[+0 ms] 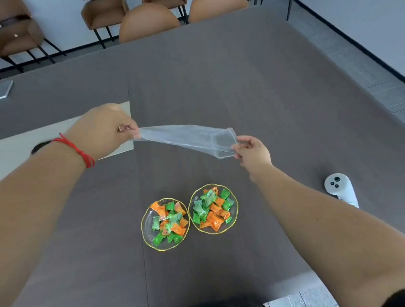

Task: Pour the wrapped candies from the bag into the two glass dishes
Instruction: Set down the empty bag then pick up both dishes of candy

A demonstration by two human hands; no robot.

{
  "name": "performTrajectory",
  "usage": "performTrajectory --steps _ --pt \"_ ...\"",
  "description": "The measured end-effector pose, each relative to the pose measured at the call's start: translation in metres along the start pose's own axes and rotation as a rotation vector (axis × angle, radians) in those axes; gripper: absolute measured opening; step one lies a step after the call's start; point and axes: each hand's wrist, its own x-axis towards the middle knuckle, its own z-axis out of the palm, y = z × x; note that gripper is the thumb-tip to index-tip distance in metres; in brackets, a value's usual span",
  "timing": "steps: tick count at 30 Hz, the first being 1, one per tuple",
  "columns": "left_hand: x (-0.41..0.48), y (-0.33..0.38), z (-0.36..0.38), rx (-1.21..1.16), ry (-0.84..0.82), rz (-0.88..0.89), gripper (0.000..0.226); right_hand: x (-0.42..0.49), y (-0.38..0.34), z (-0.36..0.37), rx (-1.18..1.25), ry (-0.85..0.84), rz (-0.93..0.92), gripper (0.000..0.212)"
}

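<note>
A clear plastic bag (188, 138) is stretched flat in the air above the table, with no candy visible inside it. My left hand (103, 131) pinches its left end and my right hand (253, 153) pinches its right end. Below and nearer to me stand two gold-rimmed glass dishes side by side. The left dish (146, 234) and the right dish (234, 206) each hold a heap of green and orange wrapped candies (168, 221).
A white controller (339, 187) lies on the dark table (251, 89) at the right. A phone (3, 90) lies far left, beside a pale board (5, 160) under my left arm. Brown chairs (149, 21) line the far edge.
</note>
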Motion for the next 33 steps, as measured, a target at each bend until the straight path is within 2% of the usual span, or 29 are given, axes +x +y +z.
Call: performTrajectory --steps 4,7,11,17,22,25,27,30,33 --pt "-0.007 -0.040 0.066 -0.095 0.024 -0.231 0.018 0.020 0.012 0.019 -0.047 -0.022 0.027 0.026" --pt "-0.016 -0.055 0.113 -0.139 0.029 -0.341 0.029 0.033 0.028 0.034 -0.093 -0.029 0.056 0.023" --pt "-0.027 -0.062 0.170 -0.219 -0.046 -0.496 0.030 0.052 0.052 0.049 -0.150 -0.027 0.073 0.019" --pt "-0.040 -0.067 0.239 -0.372 -0.195 -0.678 0.042 0.076 0.093 0.054 -0.301 -0.048 0.124 0.032" --pt "-0.059 -0.064 0.273 -0.335 -0.371 -0.860 0.034 0.084 0.114 0.048 -0.337 -0.037 0.161 0.031" --pt "-0.072 -0.070 0.285 -0.433 -0.434 -0.933 0.034 0.082 0.118 0.042 -0.328 -0.072 0.154 0.036" --pt "-0.079 -0.081 0.297 -0.583 -0.447 -1.022 0.029 0.077 0.118 0.038 -0.339 -0.079 0.126 0.043" --pt "-0.085 -0.078 0.297 -0.697 -0.457 -1.044 0.019 0.062 0.120 0.030 -0.544 -0.060 0.080 0.046" --pt "-0.087 -0.068 0.290 -0.665 -0.438 -1.013 0.015 0.048 0.132 0.022 -0.885 -0.187 0.012 0.041"
